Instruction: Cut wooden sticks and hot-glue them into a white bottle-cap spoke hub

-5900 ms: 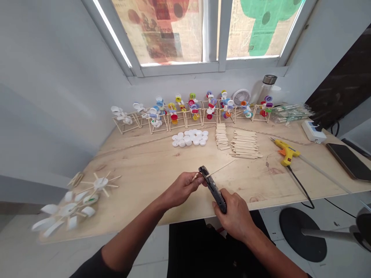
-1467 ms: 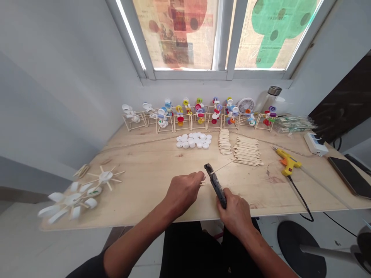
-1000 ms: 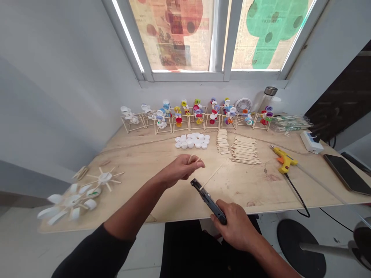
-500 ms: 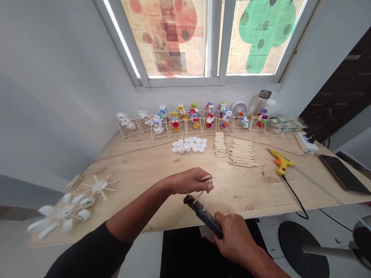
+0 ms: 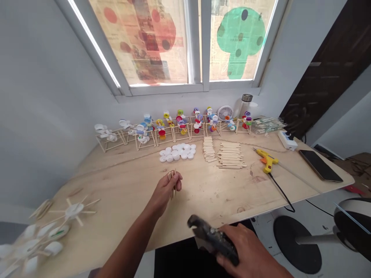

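Pale wooden desk [image 5: 121, 193] stands beneath a paper-covered window [image 5: 205, 46]. Your left hand [image 5: 164, 189] pinches thin, pale wooden sticks [image 5: 170, 177] above it; your right hand [image 5: 246, 249] grips a dark, plier-like tool [image 5: 213, 235]. Risk: a loosened left pinch could scatter the sticks.

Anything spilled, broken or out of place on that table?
Nothing looks spilled or broken; the two stick piles lie fairly tidy. Slightly awkward: the yellow glue gun lies on its side, its cord hanging off the front of the table.
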A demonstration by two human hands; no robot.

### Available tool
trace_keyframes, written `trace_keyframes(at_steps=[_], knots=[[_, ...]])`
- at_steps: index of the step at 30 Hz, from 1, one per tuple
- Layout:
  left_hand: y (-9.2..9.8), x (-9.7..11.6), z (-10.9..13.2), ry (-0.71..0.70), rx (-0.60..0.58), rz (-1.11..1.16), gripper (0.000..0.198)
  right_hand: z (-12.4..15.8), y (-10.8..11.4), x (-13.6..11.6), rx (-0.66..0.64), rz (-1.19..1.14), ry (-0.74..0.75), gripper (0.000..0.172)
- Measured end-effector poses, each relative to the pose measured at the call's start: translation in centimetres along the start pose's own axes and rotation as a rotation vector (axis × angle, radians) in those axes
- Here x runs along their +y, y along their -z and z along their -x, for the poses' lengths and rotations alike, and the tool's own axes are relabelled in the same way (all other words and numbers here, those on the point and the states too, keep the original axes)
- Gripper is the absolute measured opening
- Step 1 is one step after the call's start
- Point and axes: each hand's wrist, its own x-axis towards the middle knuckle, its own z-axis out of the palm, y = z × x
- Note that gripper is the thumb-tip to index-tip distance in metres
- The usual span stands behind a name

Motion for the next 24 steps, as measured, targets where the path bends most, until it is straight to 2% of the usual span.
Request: trace_keyframes(at_steps=[5, 8, 11, 15, 18, 21, 24], knots=[[-1.8, -3.0, 1.6, -0.055, 0.153, 0.043, 0.031, 1.4, 3.5, 1.7, 0.148, -0.125, -0.102, 0.045], [-2.4, -4.2, 2.4, -0.085, 0.180, -0.009, 0.028, 1.7, 5.0, 3.1, 0.260, -0.165, -0.148, 0.053], [-2.6, -5.0, 3.0, -0.098, 0.187, -0.012, 0.027, 1.7, 6.6, 4.8, 0.362, -0.169, -0.202, 0.054], [-3.0, -5.1, 3.5, -0.093, 0.261, 0.059, 0.030, 0.9, 9.6, 8.2, 0.450, -0.132, -0.237, 0.050], [-3.6, -4.5, 3.9, -0.081, 0.327, 0.140, 0.030, -0.2, 12.6, 11.5, 0.499, -0.108, -0.325, 0.047], [-4.1, -4.0, 4.2, -0.062, 0.369, 0.172, 0.027, -1.6, 15.5, 15.0, 0.575, -0.051, -0.447, 0.052], [-4.2, -4.0, 4.2, -0.050, 0.365, 0.161, 0.030, -3.0, 18.1, 18.2, 0.629, 0.129, -0.519, 0.058]])
